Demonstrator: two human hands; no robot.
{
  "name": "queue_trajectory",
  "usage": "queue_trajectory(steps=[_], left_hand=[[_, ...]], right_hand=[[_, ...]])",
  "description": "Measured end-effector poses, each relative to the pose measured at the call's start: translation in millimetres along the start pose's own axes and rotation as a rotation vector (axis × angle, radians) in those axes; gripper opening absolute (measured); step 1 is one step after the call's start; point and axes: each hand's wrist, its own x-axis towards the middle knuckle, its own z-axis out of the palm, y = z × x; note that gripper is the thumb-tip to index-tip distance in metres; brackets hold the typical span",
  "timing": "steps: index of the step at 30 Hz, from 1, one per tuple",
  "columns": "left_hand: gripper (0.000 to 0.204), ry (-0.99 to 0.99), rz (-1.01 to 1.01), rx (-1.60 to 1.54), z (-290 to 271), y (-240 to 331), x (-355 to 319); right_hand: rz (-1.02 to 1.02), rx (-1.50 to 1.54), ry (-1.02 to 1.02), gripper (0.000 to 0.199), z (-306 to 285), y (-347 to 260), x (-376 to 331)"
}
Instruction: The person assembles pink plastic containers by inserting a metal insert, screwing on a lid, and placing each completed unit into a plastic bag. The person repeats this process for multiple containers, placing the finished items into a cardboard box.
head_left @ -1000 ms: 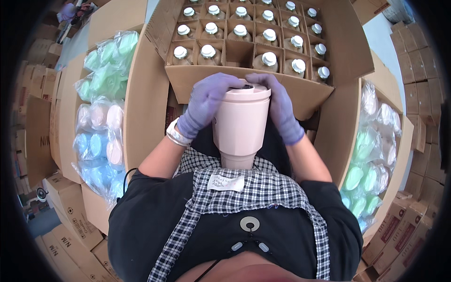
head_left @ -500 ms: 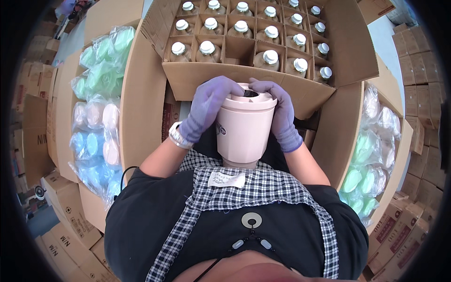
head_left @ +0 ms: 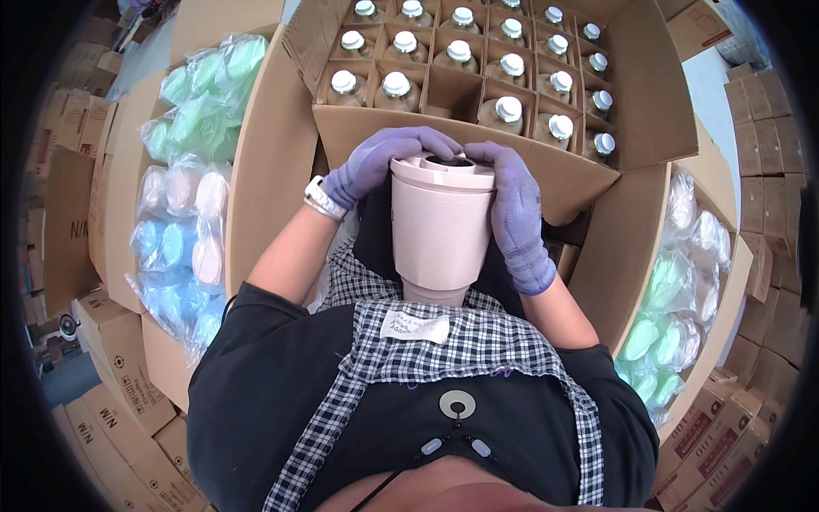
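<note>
A pale pink tumbler (head_left: 439, 235) with a narrower base stands upright in front of my apron. Its matching lid (head_left: 444, 177) has a dark piece in the top. My left hand (head_left: 386, 158), in a purple glove, curls over the lid's left rim with the fingers reaching across the top. Against the right side lies my right hand (head_left: 518, 213), also gloved, its fingertips bent over the lid near the dark piece. Both hands grip the tumbler between them. The left palm and both thumbs are mostly hidden.
Beyond the tumbler, a divided carton (head_left: 546, 175) holds several white-capped bottles (head_left: 508, 115); one front compartment has no bottle. Open cartons on the left (head_left: 264, 196) and right (head_left: 618, 247) contain bagged green, pink and blue pieces. Stacked boxes (head_left: 128, 367) stand farther out.
The tumbler has turned, so the round dark mark on its left side is nearly out of sight. My left hand sits higher over the lid. The surrounding cartons have shifted slightly right in view.
</note>
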Motion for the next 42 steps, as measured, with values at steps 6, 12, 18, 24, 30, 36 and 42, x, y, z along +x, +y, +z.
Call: queue_trajectory(steps=[6,12,18,24,30,36,42], left_hand=[[0.045,0.18,0.18,-0.069,19,-37,8],[0.061,0.384,0.163,-0.287,66,-36,-12],[0.045,0.5,0.068,0.465,92,12,-37],[0.04,0.506,0.264,0.819,105,41,-24],[0.061,0.465,0.14,0.102,53,-18,-40],[0.044,0.269,0.117,0.13,13,-38,2],[0.042,0.37,0.198,-0.333,55,-46,-2]], right_hand=[[-0.23,-0.227,0.025,0.023,-6,-34,-7],[0.042,0.175,0.043,0.016,-14,8,-24],[0.099,0.521,-0.084,0.039,-16,49,-17],[0.157,0.82,-0.132,0.038,-7,87,-6],[-0.017,0.081,-0.082,0.02,-3,4,-11],[-0.325,-0.258,0.037,0.024,0,-28,-5],[-0.029,0.072,0.051,0.013,-9,-9,-19]])
